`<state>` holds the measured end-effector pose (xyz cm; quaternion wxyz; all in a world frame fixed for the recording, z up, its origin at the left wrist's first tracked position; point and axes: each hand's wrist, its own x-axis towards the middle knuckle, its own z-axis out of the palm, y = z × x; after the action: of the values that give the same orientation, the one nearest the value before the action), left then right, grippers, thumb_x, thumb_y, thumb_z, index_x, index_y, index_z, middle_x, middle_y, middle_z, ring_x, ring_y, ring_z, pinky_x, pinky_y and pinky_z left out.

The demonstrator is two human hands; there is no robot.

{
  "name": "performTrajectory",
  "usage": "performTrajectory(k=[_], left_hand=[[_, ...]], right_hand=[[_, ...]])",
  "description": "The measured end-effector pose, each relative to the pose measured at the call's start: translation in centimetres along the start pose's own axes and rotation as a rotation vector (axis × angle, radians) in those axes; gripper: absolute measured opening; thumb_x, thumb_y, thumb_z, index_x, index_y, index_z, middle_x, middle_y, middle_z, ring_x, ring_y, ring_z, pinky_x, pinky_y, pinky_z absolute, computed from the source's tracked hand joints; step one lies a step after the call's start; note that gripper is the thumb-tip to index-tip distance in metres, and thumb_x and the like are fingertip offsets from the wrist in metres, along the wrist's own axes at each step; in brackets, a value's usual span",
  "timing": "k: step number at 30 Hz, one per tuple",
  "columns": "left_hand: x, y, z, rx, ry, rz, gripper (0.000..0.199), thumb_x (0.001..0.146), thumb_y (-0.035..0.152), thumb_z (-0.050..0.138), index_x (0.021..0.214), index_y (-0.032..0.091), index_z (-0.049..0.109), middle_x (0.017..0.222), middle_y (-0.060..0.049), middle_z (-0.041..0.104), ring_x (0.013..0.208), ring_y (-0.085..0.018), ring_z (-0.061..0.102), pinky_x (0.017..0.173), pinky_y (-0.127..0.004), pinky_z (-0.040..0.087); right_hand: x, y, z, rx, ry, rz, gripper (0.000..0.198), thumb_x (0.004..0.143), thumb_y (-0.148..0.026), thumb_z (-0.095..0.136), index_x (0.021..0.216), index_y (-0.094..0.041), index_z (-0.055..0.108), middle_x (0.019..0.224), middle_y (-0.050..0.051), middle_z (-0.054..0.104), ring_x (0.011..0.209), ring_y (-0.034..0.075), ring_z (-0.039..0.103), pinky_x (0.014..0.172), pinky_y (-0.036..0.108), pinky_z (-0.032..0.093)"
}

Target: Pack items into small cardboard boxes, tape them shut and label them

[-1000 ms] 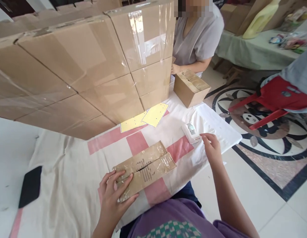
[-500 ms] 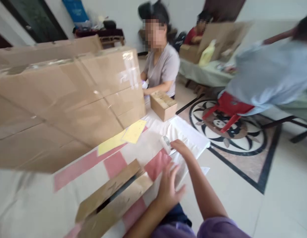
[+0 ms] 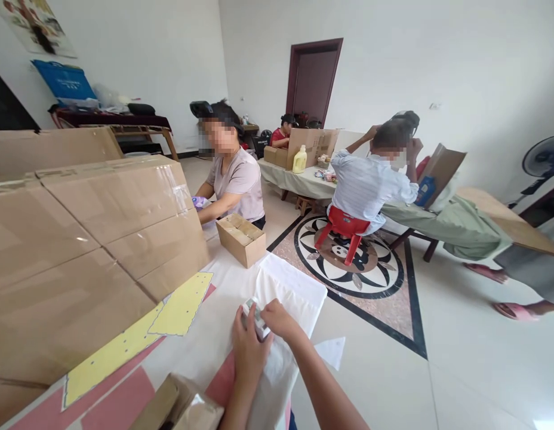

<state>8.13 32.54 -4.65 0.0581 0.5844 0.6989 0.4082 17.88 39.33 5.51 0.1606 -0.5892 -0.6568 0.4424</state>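
Both hands have closed in on the small white device: a second ago the left grip (image 3: 251, 349) lay on the long brown box, and now it is at the white device (image 3: 259, 319) beside the right grip (image 3: 277, 318). Left fingers wrap the device from the near side, thumb along one edge and fingers along the other, so that grip is grasping it. Right fingers are curled against the device's right side; whether they are clasping it or only touching it, I cannot tell.

Beneath both grips is the cloth-covered desk (image 3: 227, 280), with its right edge just past the right grip. Nearer the body and left of the left grip is the long brown box (image 3: 194, 415), partly cut off by the frame. Farther out to the left of the grips, two yellow sheets (image 3: 182, 307) overlap along the foot of a tall cardboard wall (image 3: 57, 286). Straight beyond the grips, near the desk's far end, stands a smaller carton (image 3: 241, 240), and past it a co-worker (image 3: 241, 182) in a pale short-sleeved top reaches toward a purple-and-white item (image 3: 199, 203). Well apart, beyond and to the right of the grips, another person (image 3: 371, 185) sits on a red chair (image 3: 346, 222) over a patterned floor medallion (image 3: 379, 278).
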Motion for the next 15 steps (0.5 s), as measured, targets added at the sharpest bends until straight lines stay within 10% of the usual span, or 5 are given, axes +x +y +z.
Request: performTrajectory(k=[15], left_hand=[[0.1, -0.4, 0.1, 0.108, 0.078, 0.148, 0.06, 0.079, 0.024, 0.069, 0.136, 0.019, 0.053, 0.148, -0.02, 0.043, 0.129, -0.038, 0.052, 0.102, -0.054, 0.05]], right_hand=[[-2.6, 2.8, 0.5, -0.03, 0.124, -0.028, 0.017, 0.091, -0.022, 0.047, 0.077, -0.018, 0.056, 0.108, 0.014, 0.059, 0.105, 0.026, 0.059, 0.096, 0.04, 0.045]])
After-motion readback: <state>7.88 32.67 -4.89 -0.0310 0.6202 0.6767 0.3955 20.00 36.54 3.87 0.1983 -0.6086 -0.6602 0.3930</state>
